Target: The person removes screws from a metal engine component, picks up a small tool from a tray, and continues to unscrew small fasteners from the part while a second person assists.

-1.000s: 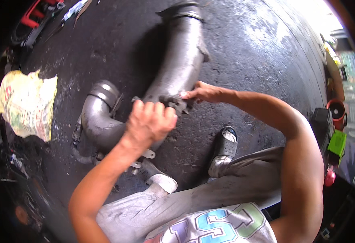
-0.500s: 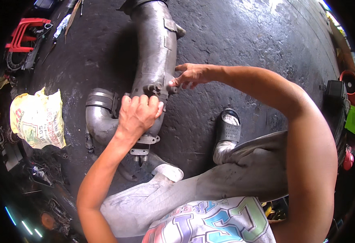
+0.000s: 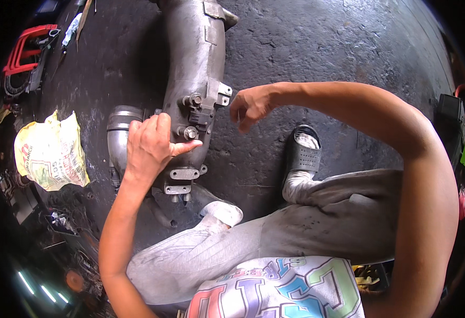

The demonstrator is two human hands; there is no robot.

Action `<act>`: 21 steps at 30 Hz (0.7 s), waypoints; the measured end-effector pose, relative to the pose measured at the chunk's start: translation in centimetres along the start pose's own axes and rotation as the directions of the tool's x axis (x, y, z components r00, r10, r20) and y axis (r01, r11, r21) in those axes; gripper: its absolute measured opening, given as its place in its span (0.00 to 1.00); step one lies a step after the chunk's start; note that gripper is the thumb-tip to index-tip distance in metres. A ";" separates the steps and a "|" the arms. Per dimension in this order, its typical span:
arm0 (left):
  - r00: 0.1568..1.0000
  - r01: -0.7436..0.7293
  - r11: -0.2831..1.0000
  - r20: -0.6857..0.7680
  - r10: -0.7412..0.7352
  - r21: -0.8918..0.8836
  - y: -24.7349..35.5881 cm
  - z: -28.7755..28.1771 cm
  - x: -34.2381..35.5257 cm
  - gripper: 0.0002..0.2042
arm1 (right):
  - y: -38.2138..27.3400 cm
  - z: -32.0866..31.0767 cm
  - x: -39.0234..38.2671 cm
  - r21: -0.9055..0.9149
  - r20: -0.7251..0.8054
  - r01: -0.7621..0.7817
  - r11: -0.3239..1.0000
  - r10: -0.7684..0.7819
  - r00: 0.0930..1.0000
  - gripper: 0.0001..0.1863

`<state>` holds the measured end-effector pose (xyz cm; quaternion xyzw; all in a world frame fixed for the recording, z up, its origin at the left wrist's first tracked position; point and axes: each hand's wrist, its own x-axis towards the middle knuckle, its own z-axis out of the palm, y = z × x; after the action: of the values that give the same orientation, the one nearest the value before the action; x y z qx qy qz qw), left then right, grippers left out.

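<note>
A large grey metal pipe (image 3: pixel 190 53) lies lengthways before me, with two bolt-like fittings, a dark block (image 3: pixel 202 119) between them, and small flanged brackets (image 3: pixel 184 173) at its near end. A curved elbow (image 3: pixel 116 148) with a banded mouth sits at its left. My left hand (image 3: pixel 150 140) grips the pipe's left side, fingers curled over it and thumb stretched toward the lower bolt. My right hand (image 3: pixel 249 108) hangs just right of the side bracket (image 3: pixel 223 94), fingers loosely bent and apart, holding nothing that I can see.
A torn yellowish sack (image 3: pixel 49 151) lies left on the dark floor (image 3: pixel 349 95). Farther back are a red metal frame (image 3: pixel 23 50) and thin tools (image 3: pixel 73 29). My sandalled foot (image 3: pixel 304 151) is right of the pipe; a dark box (image 3: pixel 447 111) is at the far right.
The pipe has swung and rolled, so its bolts and brackets now face up. My right hand has left it and lifted clear to the right; my left hand's thumb has stretched out.
</note>
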<state>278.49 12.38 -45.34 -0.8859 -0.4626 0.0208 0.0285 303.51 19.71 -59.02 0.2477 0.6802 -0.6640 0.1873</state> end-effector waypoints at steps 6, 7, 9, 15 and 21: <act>0.935 0.322 0.924 0.220 -0.277 -0.207 -4.9 -2.2 -1.6 0.32 | -3.5 -3.0 -1.9 0.067 0.009 0.103 0.992 -0.104 0.995 0.33; 0.917 0.385 0.898 0.197 -0.346 -0.212 -6.1 -2.9 -2.0 0.29 | -3.5 -3.5 -1.9 0.044 0.027 0.105 0.993 -0.106 0.994 0.33; 0.831 0.549 0.819 0.208 -0.515 -0.165 -9.1 -4.3 -3.9 0.25 | -3.6 -5.2 -2.0 -0.013 0.024 0.031 0.999 -0.031 0.999 0.32; 0.461 0.856 0.466 -0.076 -0.884 -0.225 -13.3 -11.4 -17.5 0.14 | -0.2 -8.1 -1.3 -0.181 -0.092 0.063 0.981 -0.081 0.992 0.31; 0.009 0.937 0.082 -0.212 -0.977 -0.340 -5.5 -7.5 -35.3 0.10 | -1.7 -13.1 -4.2 -0.510 -0.248 -0.154 0.846 0.026 0.968 0.31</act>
<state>254.27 -13.68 -37.09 -0.3207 -0.9214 -0.2039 0.0808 306.84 32.43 -54.53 0.2946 0.8403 -0.4097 0.1980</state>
